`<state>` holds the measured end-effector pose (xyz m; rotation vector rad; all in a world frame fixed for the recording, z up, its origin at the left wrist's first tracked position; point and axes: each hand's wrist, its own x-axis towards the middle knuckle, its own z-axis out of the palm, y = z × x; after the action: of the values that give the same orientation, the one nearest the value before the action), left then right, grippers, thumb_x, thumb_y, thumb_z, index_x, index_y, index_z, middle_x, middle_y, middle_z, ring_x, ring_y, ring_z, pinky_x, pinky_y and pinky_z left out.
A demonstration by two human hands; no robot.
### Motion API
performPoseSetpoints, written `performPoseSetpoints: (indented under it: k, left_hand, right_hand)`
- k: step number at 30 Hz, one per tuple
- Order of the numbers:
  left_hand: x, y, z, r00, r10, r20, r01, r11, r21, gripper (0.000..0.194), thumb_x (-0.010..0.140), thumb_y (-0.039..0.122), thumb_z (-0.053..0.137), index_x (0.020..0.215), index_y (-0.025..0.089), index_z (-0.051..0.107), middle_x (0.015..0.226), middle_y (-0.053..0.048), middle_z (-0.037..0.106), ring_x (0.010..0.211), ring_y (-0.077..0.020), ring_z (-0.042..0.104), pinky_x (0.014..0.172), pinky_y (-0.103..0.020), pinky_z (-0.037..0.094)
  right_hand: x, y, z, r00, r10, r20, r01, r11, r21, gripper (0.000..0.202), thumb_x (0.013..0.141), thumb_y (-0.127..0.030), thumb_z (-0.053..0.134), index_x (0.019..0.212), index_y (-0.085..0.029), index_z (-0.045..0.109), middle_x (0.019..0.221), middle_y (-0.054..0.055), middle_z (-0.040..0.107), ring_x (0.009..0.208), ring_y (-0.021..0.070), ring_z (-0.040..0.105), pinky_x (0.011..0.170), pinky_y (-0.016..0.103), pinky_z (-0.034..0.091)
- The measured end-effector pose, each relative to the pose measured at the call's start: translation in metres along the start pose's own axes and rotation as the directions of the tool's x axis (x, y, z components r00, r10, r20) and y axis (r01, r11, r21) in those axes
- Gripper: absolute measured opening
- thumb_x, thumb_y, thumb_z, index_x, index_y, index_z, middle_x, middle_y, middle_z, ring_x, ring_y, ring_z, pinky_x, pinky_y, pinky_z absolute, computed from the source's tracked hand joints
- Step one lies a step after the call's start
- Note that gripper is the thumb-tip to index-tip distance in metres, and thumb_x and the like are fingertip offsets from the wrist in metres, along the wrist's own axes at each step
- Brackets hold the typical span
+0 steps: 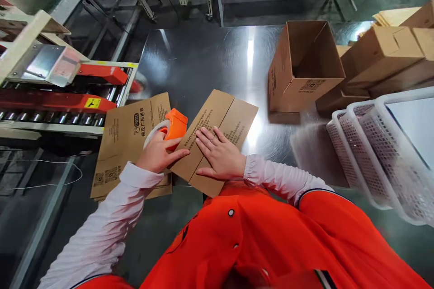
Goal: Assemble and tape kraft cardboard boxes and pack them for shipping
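Right, the cardboard carton [238, 112] sits askew at the near edge of the metal table [203, 61], straight in front of the wearer, with a seam running across its printed face from about 7 o'clock to 1 o'clock. How deep it is can't be told.

The right hand [221, 157] is spread open, palm down, pressed on that face and gripping nothing. The left hand [159, 152] is partly closed about the orange tape dispenser [176, 127], its index finger stretched out onto the carton's left side. The dispenser, with its white roll, is tilted beside the carton, toward 10 o'clock of its middle.

At 9 o'clock from the carton lies a stack of flat cardboard [118, 144], printed side up. The open box [288, 92] stands at 2 o'clock, mouth up and well apart from the hands. White baskets [389, 158], nested together, are at 3 o'clock, with more brown boxes [379, 54] just beyond them. Farther out, between 9 and 10 o'clock, runs the roller conveyor [64, 118] with its red guides.
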<state>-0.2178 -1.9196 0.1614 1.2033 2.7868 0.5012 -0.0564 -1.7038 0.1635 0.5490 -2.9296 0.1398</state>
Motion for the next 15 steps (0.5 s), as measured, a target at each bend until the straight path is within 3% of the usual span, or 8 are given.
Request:
performPoseSetpoints:
  k: [5,7,9,11,13,15]
  left_hand:
    - [-0.001,0.009,-0.013,0.994,-0.101,0.030,0.099,0.994,0.052,0.062,0.076,0.069,0.075,0.114,0.020,0.085,0.122,-0.018,0.064,0.126,-0.0410,0.061,0.109,-0.050,0.053]
    - [0.004,0.018,-0.034,0.981,-0.192,0.023,0.190,0.978,0.084,0.081,0.067,0.062,0.085,0.136,0.020,0.076,0.127,-0.017,0.067,0.123,-0.0412,0.065,0.109,-0.050,0.054]
    - [0.017,0.035,-0.065,0.973,-0.229,-0.024,0.230,0.966,0.113,0.108,0.060,0.055,0.092,0.157,0.021,0.058,0.137,-0.014,0.068,0.125,-0.0398,0.067,0.111,-0.048,0.054]
    - [0.040,0.062,-0.102,0.976,-0.191,-0.106,0.204,0.970,0.131,0.119,0.057,0.049,0.094,0.164,0.022,0.048,0.149,-0.010,0.064,0.135,-0.0387,0.063,0.116,-0.047,0.051]
    - [0.076,0.101,-0.136,0.980,-0.120,-0.160,0.142,0.981,0.134,0.110,0.060,0.045,0.093,0.161,0.023,0.053,0.153,-0.005,0.062,0.140,-0.0374,0.060,0.121,-0.049,0.045]
    - [0.123,0.147,-0.157,0.983,-0.040,-0.180,0.070,0.983,0.168,0.100,0.064,0.042,0.091,0.157,0.023,0.058,0.142,0.000,0.067,0.137,-0.0361,0.061,0.121,-0.054,0.041]
  right_hand:
    - [0.003,0.006,-0.001,0.997,-0.051,0.058,0.049,0.998,0.030,0.111,0.096,-0.082,0.049,0.164,0.006,0.038,0.174,0.027,0.022,0.167,0.0407,0.016,0.138,0.058,0.012]
    - [0.004,0.011,-0.003,0.988,-0.119,0.096,0.113,0.992,0.064,0.118,0.093,-0.086,0.049,0.164,0.008,0.036,0.174,0.029,0.019,0.167,0.0422,0.014,0.138,0.056,0.012]
    - [0.006,0.014,-0.005,0.982,-0.147,0.121,0.135,0.986,0.099,0.122,0.092,-0.089,0.048,0.165,0.008,0.034,0.175,0.029,0.017,0.167,0.0428,0.011,0.138,0.056,0.011]
    - [0.008,0.014,-0.005,0.982,-0.130,0.134,0.114,0.986,0.123,0.126,0.090,-0.091,0.048,0.165,0.008,0.033,0.175,0.029,0.015,0.167,0.0431,0.009,0.138,0.056,0.009]
    - [0.011,0.012,-0.004,0.985,-0.113,0.133,0.094,0.985,0.142,0.126,0.089,-0.091,0.051,0.165,0.008,0.033,0.175,0.029,0.015,0.167,0.0429,0.009,0.139,0.056,0.007]
    - [0.013,0.010,-0.002,0.988,-0.108,0.113,0.090,0.984,0.156,0.124,0.088,-0.088,0.056,0.164,0.008,0.035,0.175,0.029,0.017,0.167,0.0426,0.010,0.139,0.056,0.009]
